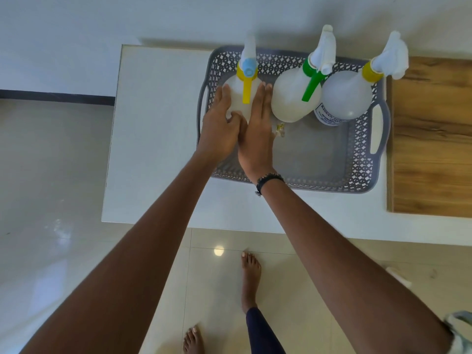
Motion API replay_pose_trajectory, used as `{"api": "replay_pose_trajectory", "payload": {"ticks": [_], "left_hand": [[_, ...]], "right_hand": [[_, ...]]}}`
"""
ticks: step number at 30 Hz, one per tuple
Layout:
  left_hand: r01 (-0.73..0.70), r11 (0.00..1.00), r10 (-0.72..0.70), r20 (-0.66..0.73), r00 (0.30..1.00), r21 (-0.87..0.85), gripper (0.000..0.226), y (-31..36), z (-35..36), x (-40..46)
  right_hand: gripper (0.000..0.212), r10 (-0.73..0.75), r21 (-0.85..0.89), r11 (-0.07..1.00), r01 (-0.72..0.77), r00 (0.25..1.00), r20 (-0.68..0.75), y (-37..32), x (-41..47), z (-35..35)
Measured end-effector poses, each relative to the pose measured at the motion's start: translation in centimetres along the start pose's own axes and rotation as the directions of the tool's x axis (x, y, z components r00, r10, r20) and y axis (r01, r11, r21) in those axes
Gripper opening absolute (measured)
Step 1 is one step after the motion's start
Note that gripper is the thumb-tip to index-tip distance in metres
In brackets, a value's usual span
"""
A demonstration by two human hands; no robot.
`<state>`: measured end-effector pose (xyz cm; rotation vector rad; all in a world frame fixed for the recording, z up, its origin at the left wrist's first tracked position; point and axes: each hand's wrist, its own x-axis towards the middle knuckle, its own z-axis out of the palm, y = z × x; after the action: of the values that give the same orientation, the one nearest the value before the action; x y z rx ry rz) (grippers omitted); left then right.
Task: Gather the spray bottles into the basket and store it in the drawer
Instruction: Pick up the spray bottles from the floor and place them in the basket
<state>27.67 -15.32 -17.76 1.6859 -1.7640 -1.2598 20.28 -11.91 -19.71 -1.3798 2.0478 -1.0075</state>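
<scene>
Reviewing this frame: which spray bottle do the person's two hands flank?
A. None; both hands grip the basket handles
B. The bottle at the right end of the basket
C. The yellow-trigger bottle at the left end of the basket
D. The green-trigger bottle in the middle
C: the left hand and right hand sit either side of the yellow-trigger bottle at the left end of the grey basket.
</scene>
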Motion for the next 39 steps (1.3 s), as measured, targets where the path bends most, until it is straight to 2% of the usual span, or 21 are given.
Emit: {"api": "replay_pose_trajectory", "payload": {"ticks": [3,6,8,10,12,14,22,30,35,37,39], "left_hand": [[0.006,1.0,-0.006,0.008,1.0,0.015,0.062,0.0,0.2,-0.7],[-0.011,0.999,0.007,-0.088,0.996,-0.053,0.062,0.2,0.2,-2.7],[-0.02,0.993,-0.001,-0.184,0.983,-0.115,0.057,0.3,-0.2,-5.0],[-0.017,0.986,-0.027,-0.254,0.967,-0.168,0.05,0.0,-0.7,-7.5],[-0.009,0.981,-0.048,-0.285,0.957,-0.195,0.042,-1.0,-1.2,-10.4],[-0.007,0.982,-0.051,-0.298,0.953,-0.188,0.036,-2.3,-1.8,-13.7],[0.086,0.982,-0.131,-0.284,0.95,-0.167,0.03,-10.8,-5.7,-28.6],[0.236,0.966,-0.255,-0.229,0.939,-0.107,0.027,-22.7,-9.6,-45.5],[0.442,0.893,-0.449,-0.182,0.875,-0.08,0.025,-30.0,-10.1,-56.2],[0.527,0.845,-0.535,-0.17,0.828,-0.091,0.024,-32.6,-9.7,-60.2],[0.629,0.768,-0.64,-0.156,0.752,-0.119,0.023,-34.9,-9.2,-63.7]], "right_hand": [[0.063,-0.012,-0.032,0.999,0.014,0.998,0.056,0.3,-0.5,-0.4],[0.059,0.006,-0.09,0.996,0.001,0.997,0.079,0.1,-1.8,-1.6],[0.054,0.024,-0.121,0.992,-0.019,0.999,0.035,-0.4,-3.3,-2.4],[0.046,-0.004,-0.066,0.998,-0.001,0.998,-0.07,-1.0,-5.6,-3.0],[0.038,-0.064,-0.002,0.998,0.064,0.986,-0.152,-1.4,-8.4,-3.3],[0.033,-0.117,0.014,0.993,0.121,0.981,-0.153,-1.7,-11.8,-3.3],[0.03,-0.102,0.027,0.995,0.1,0.991,0.083,-3.5,-27.6,-0.7],[0.027,-0.178,0.014,0.983,0.181,0.944,0.279,-4.2,-43.7,4.5],[0.026,-0.151,-0.043,0.979,0.198,0.854,0.498,-2.6,-53.7,6.4],[0.025,-0.097,-0.078,0.98,0.18,0.791,0.604,-1.5,-57.2,6.7],[0.026,-0.027,-0.135,0.976,0.172,0.709,0.705,-0.4,-60.2,6.9]]}}
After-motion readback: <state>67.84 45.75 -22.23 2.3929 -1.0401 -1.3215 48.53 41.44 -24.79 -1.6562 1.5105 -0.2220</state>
